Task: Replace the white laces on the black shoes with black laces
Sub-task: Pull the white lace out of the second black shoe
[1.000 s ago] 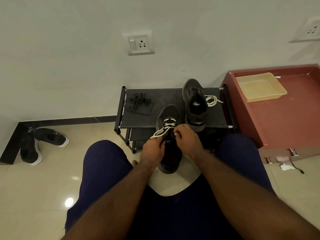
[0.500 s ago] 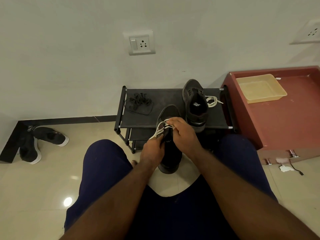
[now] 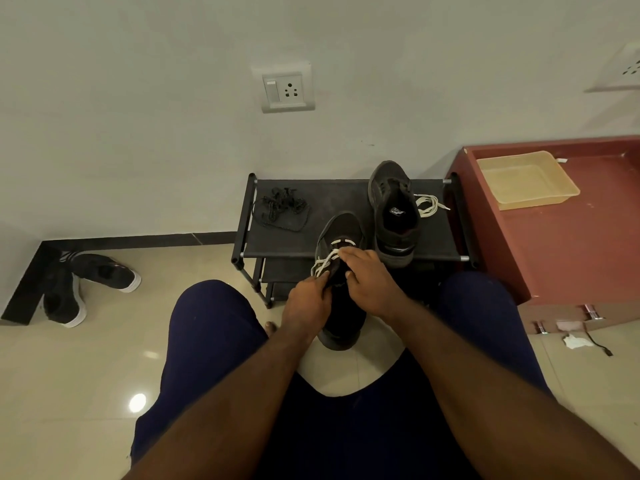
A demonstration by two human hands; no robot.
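A black shoe [image 3: 341, 233] with a white lace [image 3: 323, 263] is held between my knees, toe toward the rack. My left hand [image 3: 306, 303] grips the shoe's left side near the tongue. My right hand [image 3: 372, 280] lies over the eyelets, its fingertips pinching the white lace. The second black shoe [image 3: 393, 209] stands on the black rack [image 3: 343, 199], without a lace. A loose white lace [image 3: 429, 204] lies to its right. A bundle of black laces [image 3: 282, 202] lies on the rack's left end.
A pair of black sneakers with white soles [image 3: 86, 284] lies on the tile floor at left. A red-brown cabinet [image 3: 568, 244] with a yellow plastic tray [image 3: 526, 180] stands at right. A wall socket [image 3: 285, 88] is above the rack.
My right hand has moved from the shoe's tongue up to the eyelets and pulled the white lace loose from the upper rows. My left hand has kept its hold.
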